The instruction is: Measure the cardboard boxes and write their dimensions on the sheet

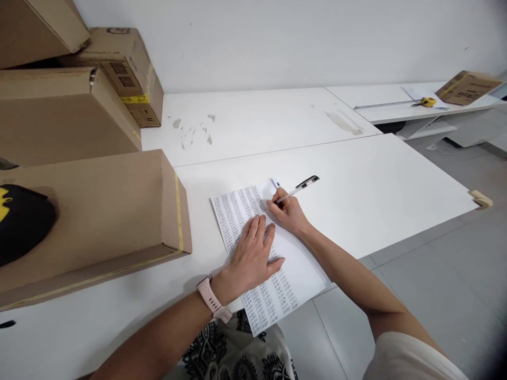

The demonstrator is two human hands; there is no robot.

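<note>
Paper [297, 264] overhangs the near edge of the worktop [364, 195], the left hand [255, 253] laid flat across it, thumb apart, apparently to stop it sliding, while the right hand [291, 212] clamps a pen [303, 186] low down, probably for control.

Wears a pale pink strap [211, 297] around the left wrist [222, 285], pierced by a row of small dark slots, with a pink fastening at the lower end. Has a plain off-white short sleeve [410, 361] on the right arm [356, 274]. Shows, across the lap, a light greyish garment [233, 351] printed with bold black leaf-like and rounded, petalled motifs.
</note>
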